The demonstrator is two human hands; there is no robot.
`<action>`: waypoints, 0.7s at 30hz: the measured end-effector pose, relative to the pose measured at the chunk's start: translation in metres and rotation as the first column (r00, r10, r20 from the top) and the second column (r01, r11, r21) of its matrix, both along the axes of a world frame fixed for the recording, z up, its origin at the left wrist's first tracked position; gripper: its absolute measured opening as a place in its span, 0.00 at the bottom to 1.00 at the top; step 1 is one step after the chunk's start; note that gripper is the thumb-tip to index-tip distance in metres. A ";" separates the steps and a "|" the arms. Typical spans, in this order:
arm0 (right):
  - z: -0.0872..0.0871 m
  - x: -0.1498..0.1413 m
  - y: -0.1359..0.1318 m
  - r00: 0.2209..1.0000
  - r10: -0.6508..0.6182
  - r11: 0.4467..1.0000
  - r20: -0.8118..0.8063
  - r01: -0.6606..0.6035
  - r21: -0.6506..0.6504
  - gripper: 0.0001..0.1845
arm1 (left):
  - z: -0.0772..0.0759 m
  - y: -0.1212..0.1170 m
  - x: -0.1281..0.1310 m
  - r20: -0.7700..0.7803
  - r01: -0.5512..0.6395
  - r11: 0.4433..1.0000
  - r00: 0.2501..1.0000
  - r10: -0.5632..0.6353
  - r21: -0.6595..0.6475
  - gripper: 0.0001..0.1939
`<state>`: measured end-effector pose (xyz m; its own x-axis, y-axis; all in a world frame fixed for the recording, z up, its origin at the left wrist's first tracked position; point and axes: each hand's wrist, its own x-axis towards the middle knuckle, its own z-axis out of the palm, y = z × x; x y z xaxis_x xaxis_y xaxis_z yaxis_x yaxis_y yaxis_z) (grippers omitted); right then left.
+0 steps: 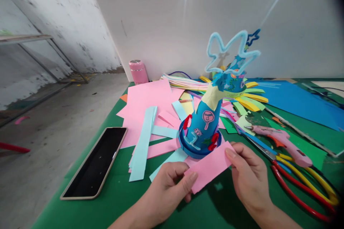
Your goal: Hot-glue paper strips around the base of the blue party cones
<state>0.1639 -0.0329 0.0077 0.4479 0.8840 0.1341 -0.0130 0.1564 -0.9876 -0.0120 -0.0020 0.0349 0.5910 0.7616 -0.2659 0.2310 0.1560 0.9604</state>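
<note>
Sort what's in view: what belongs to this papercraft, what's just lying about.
Likely papercraft: pink paper strip, held by left hand and right hand; light-blue strips; nearer decorated blue cone; scissors; pink glue gun.

Apparently lying about: smartphone; pink lidded bottle.

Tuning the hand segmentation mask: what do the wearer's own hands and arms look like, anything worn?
Left hand and right hand are both ungloved, with no ring, watch or bracelet showing; some fingers are partly hidden. The visible stretches of left forearm and right forearm are bare, no sleeves in frame. No cables or markings visible on either.
</note>
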 end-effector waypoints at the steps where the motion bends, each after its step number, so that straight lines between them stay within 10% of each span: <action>1: 0.000 0.000 0.000 1.000 -0.003 1.000 -0.002 0.003 0.006 0.11 | 0.001 0.000 0.000 0.005 0.029 1.000 1.000 -0.029 0.001 0.22; 9: 0.001 0.006 0.000 0.996 0.088 0.995 0.024 -0.089 0.045 0.10 | 0.007 -0.003 -0.002 -0.035 0.197 0.980 0.980 -0.197 -0.015 0.17; 13: 0.006 0.005 0.000 0.956 0.265 0.963 0.126 -0.268 0.005 0.12 | 0.008 -0.004 0.001 -0.098 0.141 0.982 0.987 -0.129 0.123 0.07; 21: 0.012 -0.013 -0.002 0.823 0.426 0.904 0.375 -0.405 -0.138 0.13 | -0.010 -0.004 0.009 0.115 0.004 1.000 0.993 -0.003 -0.006 0.15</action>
<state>0.1511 -0.0354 0.0193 -0.0426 0.9847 0.1692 0.3182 0.1739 -0.9320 -0.0026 -0.0056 0.0251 0.6206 0.7580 -0.2010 0.1197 0.1618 0.9795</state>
